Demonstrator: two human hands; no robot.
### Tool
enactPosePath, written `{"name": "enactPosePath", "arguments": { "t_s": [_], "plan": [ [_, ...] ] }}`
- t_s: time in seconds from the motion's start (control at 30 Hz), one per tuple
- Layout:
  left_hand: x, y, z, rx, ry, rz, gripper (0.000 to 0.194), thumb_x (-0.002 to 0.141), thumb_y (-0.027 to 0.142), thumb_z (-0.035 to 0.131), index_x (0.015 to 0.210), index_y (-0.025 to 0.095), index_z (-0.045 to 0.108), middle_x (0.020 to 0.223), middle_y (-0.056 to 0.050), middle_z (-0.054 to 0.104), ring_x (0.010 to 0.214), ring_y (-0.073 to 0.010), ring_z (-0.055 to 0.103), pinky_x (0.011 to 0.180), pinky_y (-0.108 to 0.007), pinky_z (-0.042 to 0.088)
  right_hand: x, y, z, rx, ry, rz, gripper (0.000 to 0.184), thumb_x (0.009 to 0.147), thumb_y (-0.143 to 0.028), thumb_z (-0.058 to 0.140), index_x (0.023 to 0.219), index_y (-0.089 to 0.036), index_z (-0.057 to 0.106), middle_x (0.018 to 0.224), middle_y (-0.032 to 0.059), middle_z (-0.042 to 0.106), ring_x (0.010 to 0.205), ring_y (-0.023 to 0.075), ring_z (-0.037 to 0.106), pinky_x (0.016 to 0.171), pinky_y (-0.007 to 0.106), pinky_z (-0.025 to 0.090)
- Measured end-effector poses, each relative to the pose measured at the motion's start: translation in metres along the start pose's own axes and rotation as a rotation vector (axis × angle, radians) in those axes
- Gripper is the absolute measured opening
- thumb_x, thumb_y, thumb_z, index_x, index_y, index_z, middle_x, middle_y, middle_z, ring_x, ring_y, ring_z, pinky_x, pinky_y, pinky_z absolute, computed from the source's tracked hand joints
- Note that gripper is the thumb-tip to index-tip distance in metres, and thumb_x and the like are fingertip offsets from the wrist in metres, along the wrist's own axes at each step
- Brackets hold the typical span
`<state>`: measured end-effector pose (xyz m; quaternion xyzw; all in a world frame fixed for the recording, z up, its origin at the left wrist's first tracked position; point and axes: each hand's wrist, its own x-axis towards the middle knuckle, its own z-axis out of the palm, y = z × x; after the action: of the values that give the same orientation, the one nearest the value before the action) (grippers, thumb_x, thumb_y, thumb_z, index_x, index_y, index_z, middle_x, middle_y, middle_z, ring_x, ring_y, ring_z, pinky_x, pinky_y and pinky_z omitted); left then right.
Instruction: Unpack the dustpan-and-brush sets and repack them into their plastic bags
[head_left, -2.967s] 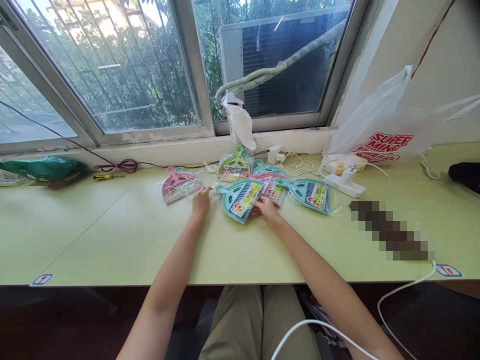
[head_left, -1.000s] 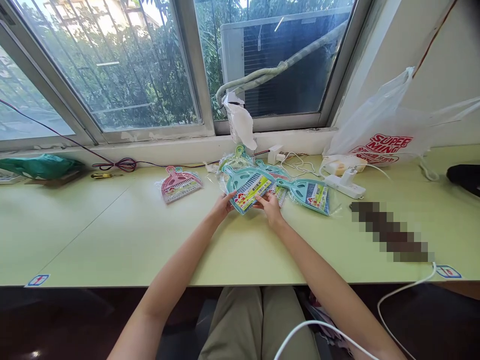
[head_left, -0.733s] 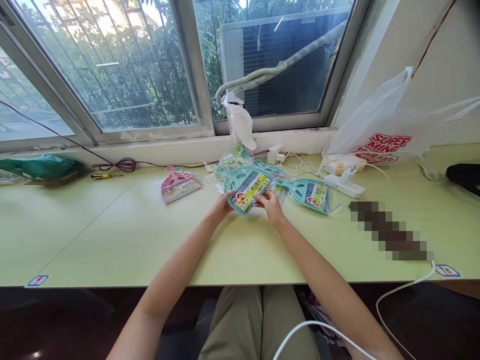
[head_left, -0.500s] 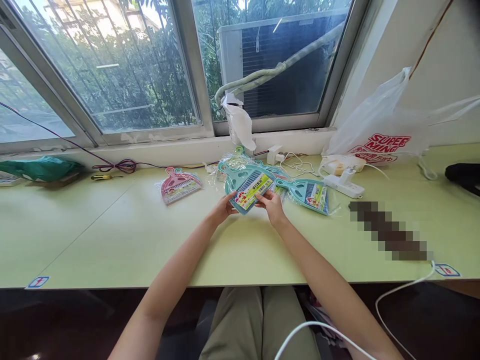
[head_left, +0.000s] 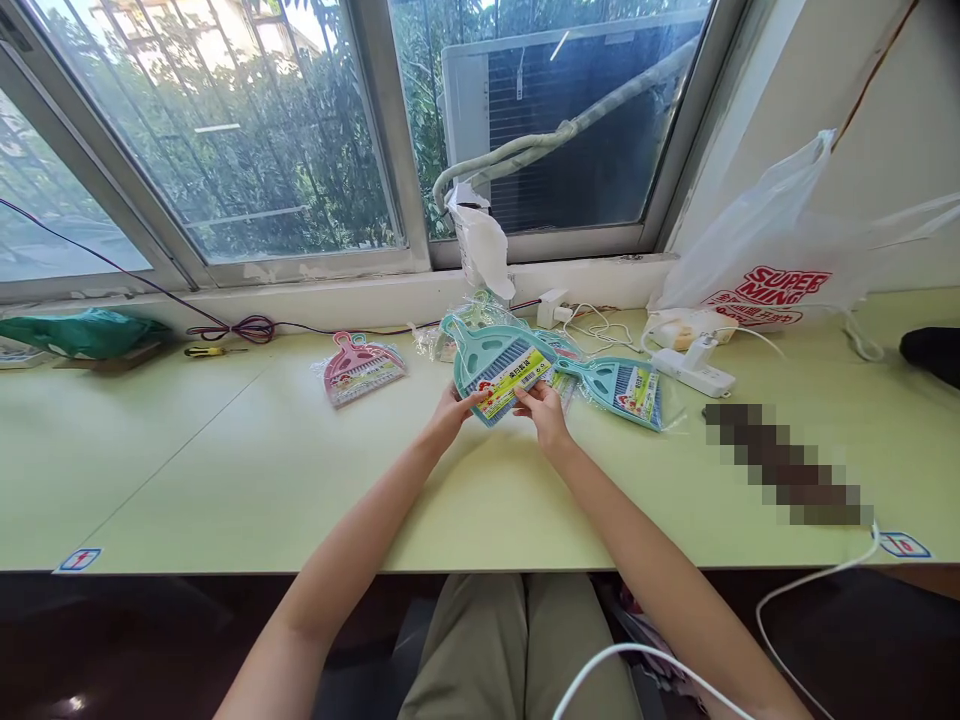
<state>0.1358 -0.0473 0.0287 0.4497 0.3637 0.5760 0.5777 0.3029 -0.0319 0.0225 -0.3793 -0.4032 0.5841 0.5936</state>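
L hand (head_left: 452, 413) & R hand (head_left: 547, 414) have a teal dustpan set (head_left: 482, 351) pinched, thumbs on front, near its 8 and 4 o'clock edges (handle (head_left: 452, 327) to 10), prob. for steadiness w/ label (head_left: 517, 378) facing the wearer. It's dead ahead at 12 o'clock; pink set (head_left: 361, 369) lies at 9, other teal set (head_left: 604, 378) at 3, presumably leaving hand room.

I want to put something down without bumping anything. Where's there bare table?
The widest bare patch of table runs left of the left forearm, from the screwdriver to the near edge. A smaller one lies between that and the right forearm. It's crowded around the held dustpan at the left hand and right hand: packs beside it, then a power strip.
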Motion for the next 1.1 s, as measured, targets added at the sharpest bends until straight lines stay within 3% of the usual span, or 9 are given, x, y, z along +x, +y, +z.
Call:
{"name": "enactPosePath", "arguments": {
  "t_s": [0.2, 0.33, 0.53, 0.8, 0.93, 1.1],
  "plan": [
    [-0.001, 0.000, 0.002, -0.004, 0.075, -0.054, 0.055, 0.055, 0.023, 0.087, 0.104, 0.015, 0.063, 0.104, -0.008, 0.072, 0.093, -0.0245, 0.069, 0.086, -0.039, 0.054, 0.000, -0.003, 0.001, -0.068, 0.010, -0.069, 0.030, 0.057, -0.031, 0.073, 0.083, -0.020, 0.063, 0.076, -0.0010, 0.067, 0.064, 0.0125, 0.056, 0.050, 0.023, 0.038],
    [0.002, 0.000, 0.000, -0.014, 0.111, -0.059, 0.060, 0.052, 0.020, 0.087, 0.106, 0.016, 0.062, 0.104, -0.009, 0.072, 0.096, -0.0262, 0.069, 0.086, -0.039, 0.054, 0.002, -0.008, -0.001, 0.025, -0.001, -0.109, 0.036, 0.058, -0.030, 0.074, 0.091, -0.022, 0.062, 0.085, -0.0019, 0.068, 0.079, 0.0147, 0.058, 0.064, 0.025, 0.045],
    [0.001, -0.003, 0.000, 0.018, 0.096, -0.065, 0.064, 0.054, 0.022, 0.087, 0.112, 0.020, 0.060, 0.109, -0.009, 0.070, 0.101, -0.0282, 0.067, 0.087, -0.041, 0.054, 0.002, -0.018, -0.003, 0.224, -0.070, -0.148, 0.031, 0.064, -0.033, 0.072, 0.092, -0.023, 0.063, 0.103, -0.0004, 0.069, 0.097, 0.0182, 0.063, 0.086, 0.032, 0.051],
    [-0.003, 0.002, 0.001, 0.134, 0.045, -0.053, 0.069, 0.055, 0.033, 0.086, 0.116, 0.020, 0.057, 0.109, -0.009, 0.070, 0.096, -0.0267, 0.068, 0.077, -0.036, 0.055, 0.003, -0.009, -0.002, 0.268, -0.106, 0.009, 0.030, 0.063, -0.029, 0.075, 0.088, -0.025, 0.059, 0.093, -0.0030, 0.071, 0.087, 0.0174, 0.068, 0.081, 0.035, 0.058],
    [-0.005, 0.003, 0.005, 0.247, -0.013, -0.065, 0.063, 0.061, 0.040, 0.082, 0.115, 0.018, 0.058, 0.098, -0.009, 0.071, 0.074, -0.0196, 0.068, 0.058, -0.027, 0.053, 0.007, -0.003, -0.005, 0.249, -0.065, -0.003, 0.028, 0.065, -0.027, 0.074, 0.087, -0.025, 0.057, 0.090, -0.0032, 0.070, 0.085, 0.0168, 0.068, 0.079, 0.035, 0.059],
    [-0.011, 0.006, 0.017, 0.348, -0.077, -0.039, 0.061, 0.070, 0.044, 0.075, 0.119, 0.012, 0.059, 0.087, -0.010, 0.073, 0.038, -0.0046, 0.044, 0.038, -0.020, 0.034, 0.008, -0.007, -0.006, 0.291, -0.005, -0.046, 0.023, 0.067, -0.025, 0.072, 0.084, -0.023, 0.056, 0.088, -0.0008, 0.070, 0.088, 0.0191, 0.067, 0.078, 0.036, 0.058]
  ]
}}
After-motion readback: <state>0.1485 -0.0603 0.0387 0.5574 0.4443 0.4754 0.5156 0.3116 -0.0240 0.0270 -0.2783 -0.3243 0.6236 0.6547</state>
